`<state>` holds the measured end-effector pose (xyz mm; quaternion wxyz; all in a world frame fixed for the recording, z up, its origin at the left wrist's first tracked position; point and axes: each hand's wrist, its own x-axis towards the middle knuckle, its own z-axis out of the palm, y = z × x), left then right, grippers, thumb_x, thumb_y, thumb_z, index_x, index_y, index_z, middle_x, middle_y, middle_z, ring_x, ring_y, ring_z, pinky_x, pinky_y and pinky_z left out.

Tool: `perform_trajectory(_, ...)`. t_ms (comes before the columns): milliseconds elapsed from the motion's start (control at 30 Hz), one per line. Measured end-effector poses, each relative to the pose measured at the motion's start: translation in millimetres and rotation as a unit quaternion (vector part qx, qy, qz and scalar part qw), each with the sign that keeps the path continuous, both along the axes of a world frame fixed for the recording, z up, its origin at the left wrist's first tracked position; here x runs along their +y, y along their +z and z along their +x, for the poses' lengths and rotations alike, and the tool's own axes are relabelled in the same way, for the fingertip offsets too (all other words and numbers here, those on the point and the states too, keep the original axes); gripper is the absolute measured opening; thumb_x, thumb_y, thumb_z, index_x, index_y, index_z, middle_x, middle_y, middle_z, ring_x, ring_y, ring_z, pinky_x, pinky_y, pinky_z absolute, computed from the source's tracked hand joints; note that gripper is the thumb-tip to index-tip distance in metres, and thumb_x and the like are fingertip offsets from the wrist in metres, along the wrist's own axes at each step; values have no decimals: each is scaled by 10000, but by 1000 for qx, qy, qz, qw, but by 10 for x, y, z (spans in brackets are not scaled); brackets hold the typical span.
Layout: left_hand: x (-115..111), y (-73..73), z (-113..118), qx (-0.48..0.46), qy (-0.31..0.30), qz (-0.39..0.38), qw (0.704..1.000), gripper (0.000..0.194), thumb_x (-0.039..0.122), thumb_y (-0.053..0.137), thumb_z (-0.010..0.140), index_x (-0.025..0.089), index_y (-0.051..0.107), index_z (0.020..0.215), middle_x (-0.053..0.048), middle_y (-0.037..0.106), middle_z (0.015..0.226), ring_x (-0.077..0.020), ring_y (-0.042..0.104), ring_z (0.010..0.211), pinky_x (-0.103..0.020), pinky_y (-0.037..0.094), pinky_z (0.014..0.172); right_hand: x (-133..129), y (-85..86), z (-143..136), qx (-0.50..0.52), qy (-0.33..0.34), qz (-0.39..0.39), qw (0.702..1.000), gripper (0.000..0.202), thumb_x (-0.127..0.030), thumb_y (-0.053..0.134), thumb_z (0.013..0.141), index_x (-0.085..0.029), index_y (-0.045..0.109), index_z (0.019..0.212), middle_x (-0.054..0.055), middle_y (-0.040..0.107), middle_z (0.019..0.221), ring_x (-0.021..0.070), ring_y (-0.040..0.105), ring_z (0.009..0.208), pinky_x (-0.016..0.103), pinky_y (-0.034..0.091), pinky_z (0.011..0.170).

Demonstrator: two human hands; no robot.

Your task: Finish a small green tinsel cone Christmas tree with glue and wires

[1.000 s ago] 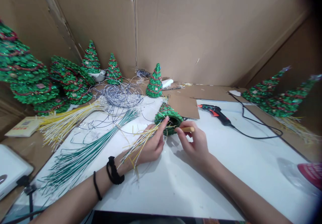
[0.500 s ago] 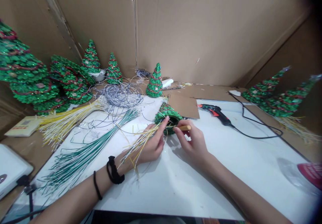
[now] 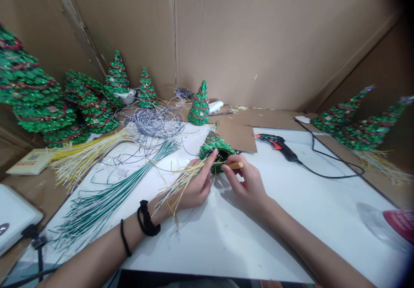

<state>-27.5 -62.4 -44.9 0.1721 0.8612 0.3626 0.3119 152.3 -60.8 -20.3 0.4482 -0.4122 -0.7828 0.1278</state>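
A small green Christmas tree (image 3: 213,142) lies on its side on the white board, its dark hollow base turned toward me. My left hand (image 3: 197,186) steadies it, the index finger stretched along the rim of the opening and the other fingers curled beneath. Thin yellow and white wires (image 3: 181,180) come out of the base and drape over that hand and wrist. My right hand (image 3: 247,178) pinches a tool with a short wooden handle (image 3: 235,165). The tool's tip points into the hollow base, where it is hidden from sight.
A black glue gun (image 3: 281,148) with a cord lies at right, beside a cardboard piece (image 3: 237,137). Green wires (image 3: 123,193), yellow wires (image 3: 93,154) and a tangled wire coil (image 3: 158,122) spread at left. Several decorated trees (image 3: 198,104) stand around. A clear plastic container (image 3: 375,225) is at far right.
My right hand has shifted slightly left with the wooden-handled tool, closer to the tree's hollow base. The left hand and the tree have hardly moved.
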Motion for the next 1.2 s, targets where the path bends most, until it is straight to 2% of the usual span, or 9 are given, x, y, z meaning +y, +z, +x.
perform_trajectory(333,-8,12,0,6,15,1,1000,796,136,448,837,183,10,1501,-57,566,884,-226,480,892,-400,433,853,-10,23,6,-18,-4,7,1000,42,-218,475,898,-192,484,865,-17,520,664,85,474,530,187,381,468)
perform_trajectory(500,-11,7,10,4,3,12,1000,793,137,435,840,175,-6,1498,-53,581,878,-223,485,887,-413,422,887,-11,39,5,-31,-6,27,999,47,-216,464,901,-195,471,859,-20,518,657,87,474,519,201,387,481)
perform_trajectory(1000,-6,-2,-1,7,7,7,1000,771,168,430,862,184,-1,1502,-71,578,921,-234,502,926,-415,432,903,-19,84,-15,-65,3,58,996,56,-208,458,900,-202,484,851,6,567,672,113,499,539,235,407,503)
perform_trajectory(1200,-20,23,11,11,14,10,1000,775,140,432,846,157,16,1500,-67,575,893,-230,495,902,-415,436,884,-7,39,17,0,-17,99,995,37,-177,492,888,-205,496,864,-4,565,688,105,502,542,223,392,489)
